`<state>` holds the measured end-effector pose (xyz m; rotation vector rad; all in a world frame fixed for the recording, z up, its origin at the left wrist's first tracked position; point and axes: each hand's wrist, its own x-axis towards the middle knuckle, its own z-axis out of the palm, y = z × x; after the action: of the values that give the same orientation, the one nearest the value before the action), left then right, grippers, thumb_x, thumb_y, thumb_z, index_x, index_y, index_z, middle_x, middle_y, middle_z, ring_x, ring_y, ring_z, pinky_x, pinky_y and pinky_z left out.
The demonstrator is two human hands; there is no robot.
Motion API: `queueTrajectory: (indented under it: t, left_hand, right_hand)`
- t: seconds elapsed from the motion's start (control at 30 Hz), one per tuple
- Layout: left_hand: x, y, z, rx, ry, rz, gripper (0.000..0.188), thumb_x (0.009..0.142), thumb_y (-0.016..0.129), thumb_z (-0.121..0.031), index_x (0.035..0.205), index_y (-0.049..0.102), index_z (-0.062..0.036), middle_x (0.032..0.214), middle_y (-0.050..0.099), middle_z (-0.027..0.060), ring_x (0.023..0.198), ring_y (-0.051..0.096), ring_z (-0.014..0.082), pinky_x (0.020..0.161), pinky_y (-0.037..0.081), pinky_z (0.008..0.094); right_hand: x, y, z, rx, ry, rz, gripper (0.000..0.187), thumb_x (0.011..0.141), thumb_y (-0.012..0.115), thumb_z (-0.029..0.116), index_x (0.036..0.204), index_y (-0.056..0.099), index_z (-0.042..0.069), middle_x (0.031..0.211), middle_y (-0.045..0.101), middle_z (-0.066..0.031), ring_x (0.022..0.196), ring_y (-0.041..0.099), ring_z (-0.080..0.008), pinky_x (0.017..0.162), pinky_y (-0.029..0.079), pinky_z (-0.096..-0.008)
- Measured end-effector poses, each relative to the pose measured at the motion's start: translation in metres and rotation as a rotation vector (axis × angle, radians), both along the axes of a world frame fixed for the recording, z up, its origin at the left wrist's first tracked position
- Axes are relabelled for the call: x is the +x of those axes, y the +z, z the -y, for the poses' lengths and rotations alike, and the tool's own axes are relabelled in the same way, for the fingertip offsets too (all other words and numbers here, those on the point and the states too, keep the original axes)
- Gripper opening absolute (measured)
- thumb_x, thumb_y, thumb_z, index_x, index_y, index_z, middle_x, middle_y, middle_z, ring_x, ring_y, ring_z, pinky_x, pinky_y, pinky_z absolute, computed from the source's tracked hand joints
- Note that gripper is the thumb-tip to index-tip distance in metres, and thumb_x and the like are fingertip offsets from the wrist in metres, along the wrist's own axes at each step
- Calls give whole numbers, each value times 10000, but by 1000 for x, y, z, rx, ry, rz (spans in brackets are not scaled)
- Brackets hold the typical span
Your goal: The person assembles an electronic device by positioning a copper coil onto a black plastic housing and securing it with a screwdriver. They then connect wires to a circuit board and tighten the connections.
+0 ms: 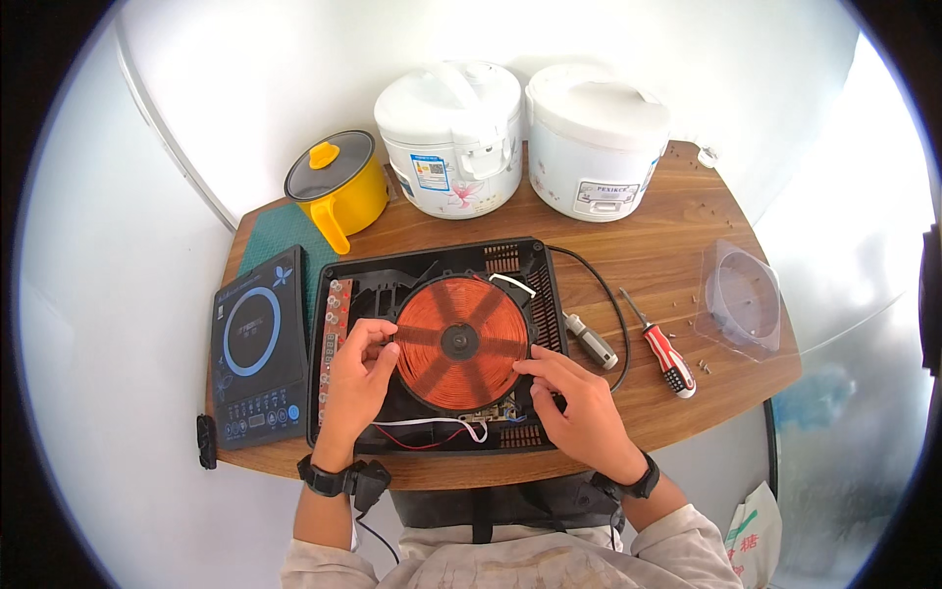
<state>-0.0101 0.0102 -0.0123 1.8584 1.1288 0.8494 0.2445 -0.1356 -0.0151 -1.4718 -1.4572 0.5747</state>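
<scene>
A round copper-wire coil (461, 371) with dark spokes and a black hub lies inside the opened black casing of an induction cooker (442, 257). My left hand (361, 378) has its fingers curled at the coil's left edge. At the lower right edge, the fingertips of my right hand (574, 398) grip the rim. The coil's underside is hidden. Along the casing's left side runs a red circuit strip (337, 306). White and red wires (422, 424) cross the front, near a partly covered circuit board (488, 416).
Left of the casing rests a black cooker top panel (260, 344) on a green mat (285, 236). Behind stand a yellow pot (343, 191) and two white rice cookers (451, 137) (599, 147). To the right lie two screwdrivers (591, 344) (667, 358), a black cord (613, 299), loose screws and a clear plastic tray (743, 299).
</scene>
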Motion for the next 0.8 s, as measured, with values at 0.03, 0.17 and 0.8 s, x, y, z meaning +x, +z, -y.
queueTrajectory:
  t: [0.03, 0.17, 0.8]
  left_hand:
    - [3, 3, 2, -9, 16, -40, 226, 986, 633, 0, 1208, 597, -26, 1070, 699, 83, 833, 624, 105, 740, 525, 251]
    - [9, 9, 8, -30, 52, -134, 249, 980, 655, -23, 1224, 604, -36, 1107, 703, 86, 890, 650, 120, 772, 541, 269]
    - [7, -14, 0, -82, 67, 7, 398, 912, 688, 30, 1256, 518, -71, 1168, 672, 86, 985, 644, 124, 788, 517, 250]
  right_hand:
    - [0, 0, 0, 5, 8, 0, 292, 931, 636, 15, 1211, 686, 79, 1249, 657, -301, 1074, 681, -466, 846, 590, -467]
    - [-2, -3, -2, 93, 8, 143, 303, 921, 614, -23, 1200, 685, 70, 1261, 659, -294, 1053, 689, -464, 852, 594, -448]
    - [37, -5, -42, 51, 35, 433, 271, 911, 649, 81, 1182, 648, 93, 987, 710, -158, 878, 687, -394, 745, 563, -487]
